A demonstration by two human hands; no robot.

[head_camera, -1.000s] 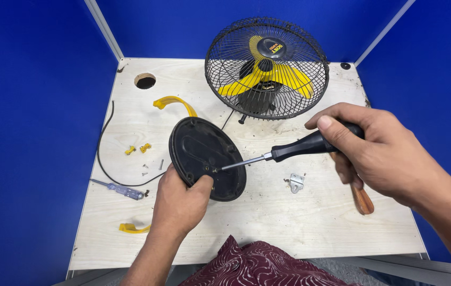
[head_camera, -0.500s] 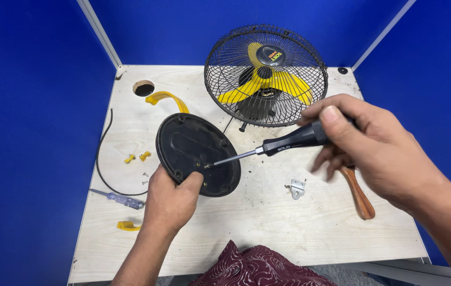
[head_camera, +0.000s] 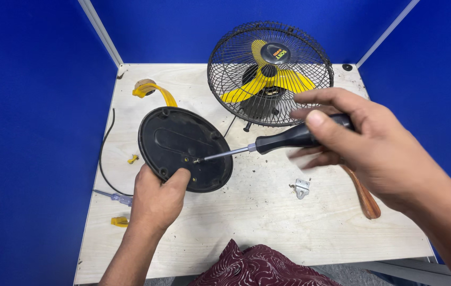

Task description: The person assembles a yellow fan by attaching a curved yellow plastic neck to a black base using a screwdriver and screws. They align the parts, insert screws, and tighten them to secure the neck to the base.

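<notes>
Screwdriver (head_camera: 268, 145), gripped in right hand (head_camera: 373, 148), points left, seemingly into base plate (head_camera: 183, 148) held by left hand (head_camera: 156, 198).

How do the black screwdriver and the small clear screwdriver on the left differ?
The black screwdriver is in the right hand, its tip on the black base plate; the clear screwdriver lies loose on the table. The black one looks bigger, with an opaque handle; the clear one looks slim with a see-through handle. Both have metal shafts.
</notes>
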